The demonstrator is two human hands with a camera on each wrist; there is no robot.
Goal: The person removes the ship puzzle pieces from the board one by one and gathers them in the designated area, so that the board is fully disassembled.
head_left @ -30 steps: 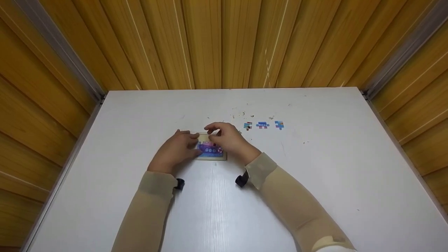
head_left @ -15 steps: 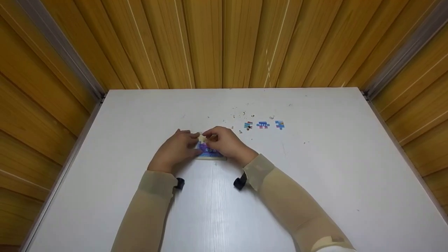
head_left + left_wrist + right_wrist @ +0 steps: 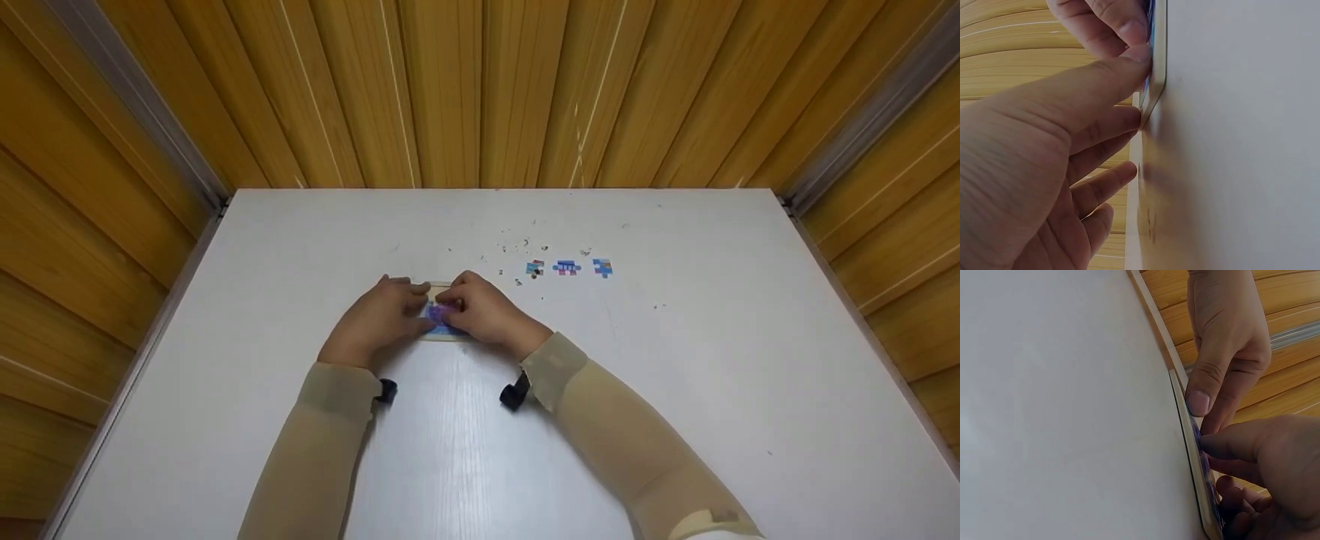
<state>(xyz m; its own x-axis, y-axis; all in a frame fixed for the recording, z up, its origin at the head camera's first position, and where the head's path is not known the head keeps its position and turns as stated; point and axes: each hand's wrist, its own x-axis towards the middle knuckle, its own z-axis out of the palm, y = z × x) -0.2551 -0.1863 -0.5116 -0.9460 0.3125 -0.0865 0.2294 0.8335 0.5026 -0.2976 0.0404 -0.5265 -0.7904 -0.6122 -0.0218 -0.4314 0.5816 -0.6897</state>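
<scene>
A small framed puzzle board (image 3: 442, 338) with a blue and purple picture lies between the hands. My left hand (image 3: 376, 319) holds its left side, the thumb (image 3: 1112, 73) on the picture and fingertips at the frame's edge. Over the board's right part, my right hand (image 3: 487, 311) pinches a purple puzzle piece (image 3: 448, 308) between thumb and fingers, low against the picture. Seen from the right wrist, the right thumb (image 3: 1235, 440) touches the picture beside the left thumb (image 3: 1202, 396). The fingers hide much of the board.
Three loose puzzle pieces lie in a row behind and right of the board: one multicoloured (image 3: 535, 268), one blue and pink (image 3: 567, 268), one blue (image 3: 602, 268). Small crumbs are scattered around them on the white table (image 3: 675, 337). Wood-patterned panels (image 3: 442, 90) stand around it.
My right hand has shifted slightly left and lower over the board, its thumb and fingers now closer on the purple part. The left hand has kept its hold.
</scene>
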